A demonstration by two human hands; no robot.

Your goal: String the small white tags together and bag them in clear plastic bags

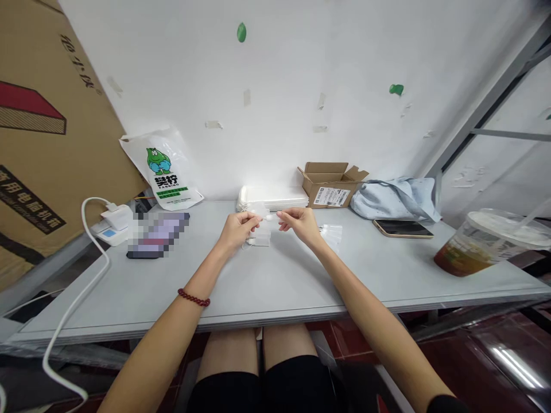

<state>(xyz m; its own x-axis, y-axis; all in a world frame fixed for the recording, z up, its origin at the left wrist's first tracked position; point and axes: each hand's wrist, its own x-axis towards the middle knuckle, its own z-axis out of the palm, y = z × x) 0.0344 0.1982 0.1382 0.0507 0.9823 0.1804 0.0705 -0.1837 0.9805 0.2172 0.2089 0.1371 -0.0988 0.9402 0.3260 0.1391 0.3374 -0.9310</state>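
Note:
My left hand (239, 230) is closed in a pinch over the middle of the table. Facing it, my right hand (302, 226) pinches too, a short gap away. A small whitish, partly clear piece (270, 217) spans the gap between the fingertips; its exact kind is too small to make out. Below it, near my left fingers, lie clear plastic pieces (261, 238) with a thin white loop. More clear flat pieces (331, 234) lie just right of my right hand, partly hidden by it.
Behind my hands are a white stack (275, 197) and an open cardboard box (330, 186). To the right sit a blue cloth bag (396, 198), a phone (402, 229) and a drink cup (477, 241). Leftward are another phone (161, 234), a charger (117, 218) and a plastic bag (166, 166).

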